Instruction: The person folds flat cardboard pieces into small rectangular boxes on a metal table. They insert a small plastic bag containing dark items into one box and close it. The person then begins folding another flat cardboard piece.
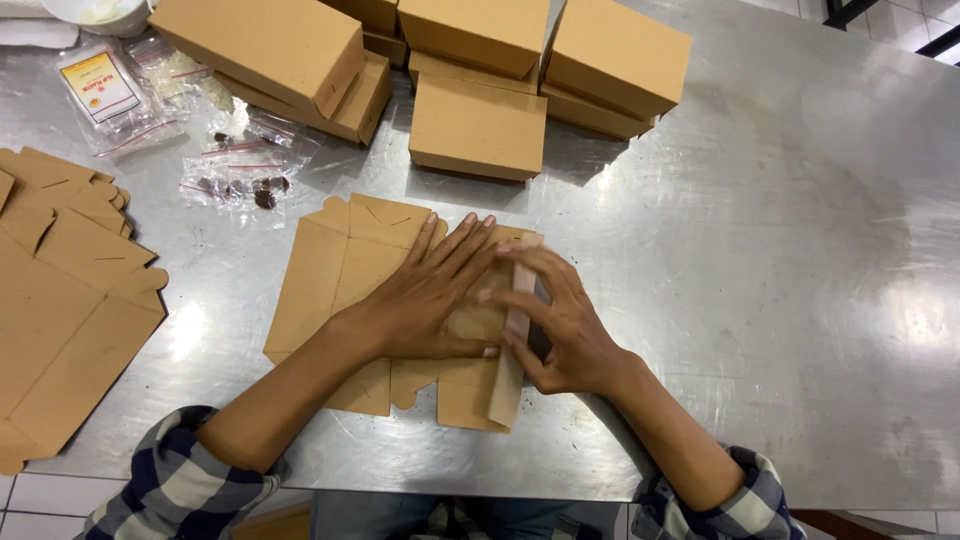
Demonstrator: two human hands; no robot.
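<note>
Single head-worn view, steeply downward, close over steel table [760, 260], facing forward

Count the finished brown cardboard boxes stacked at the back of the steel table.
7 in view, maybe more hidden: two stacked at left, one front centre, two behind it, two stacked at right.

This looks like the packing area of a small food business or commercial kitchen. The brushed stainless-steel bench [760, 250] is the kind such kitchens use, and it stands on a pale tiled floor [40, 500]. Folded brown cardboard boxes [480, 125] are stacked at the back, a pile of flat unfolded cardboard blanks [60, 290] waits at one side, and small clear zip bags of dry ingredients [235, 175] lie nearby.
</note>
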